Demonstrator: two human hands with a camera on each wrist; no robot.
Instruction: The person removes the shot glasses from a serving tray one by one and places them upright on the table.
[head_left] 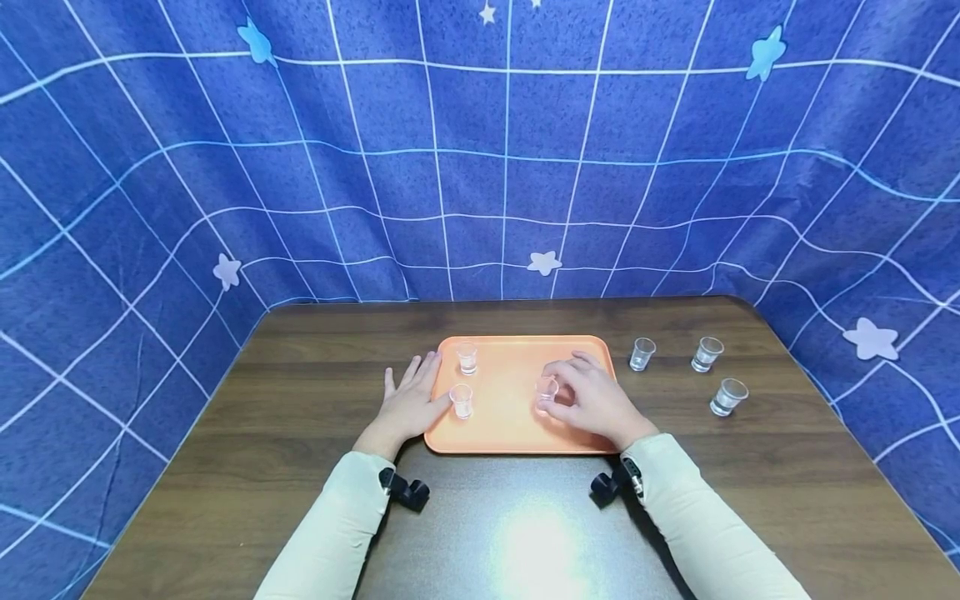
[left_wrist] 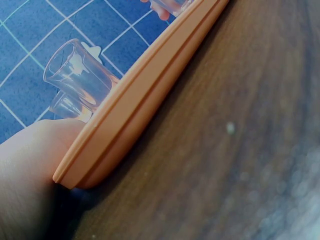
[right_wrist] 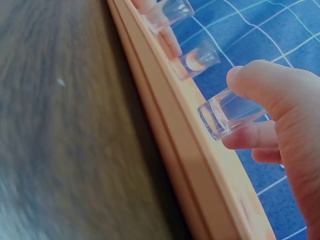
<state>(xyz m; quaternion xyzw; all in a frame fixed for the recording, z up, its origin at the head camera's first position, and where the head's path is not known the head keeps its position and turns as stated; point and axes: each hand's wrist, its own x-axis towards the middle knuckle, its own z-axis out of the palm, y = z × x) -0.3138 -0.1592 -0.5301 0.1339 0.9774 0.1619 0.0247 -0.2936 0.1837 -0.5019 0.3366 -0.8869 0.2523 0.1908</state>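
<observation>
An orange tray (head_left: 510, 437) lies on the wooden table. My right hand (head_left: 592, 400) pinches a small clear cup (head_left: 547, 392) between thumb and fingers, just over the tray's right half; the right wrist view shows the held cup (right_wrist: 227, 112) above the tray rim (right_wrist: 200, 165). Two more clear cups (head_left: 467, 357) (head_left: 461, 400) stand on the tray's left side. My left hand (head_left: 408, 400) lies flat with straight fingers against the tray's left edge; in the left wrist view the palm (left_wrist: 30, 165) touches the tray rim (left_wrist: 130, 110) beside a cup (left_wrist: 75, 70).
Three clear cups (head_left: 642, 353) (head_left: 707, 353) (head_left: 727, 396) stand on the table (head_left: 300, 417) right of the tray. A blue checked cloth with stars (head_left: 480, 150) encloses the table at the back and sides.
</observation>
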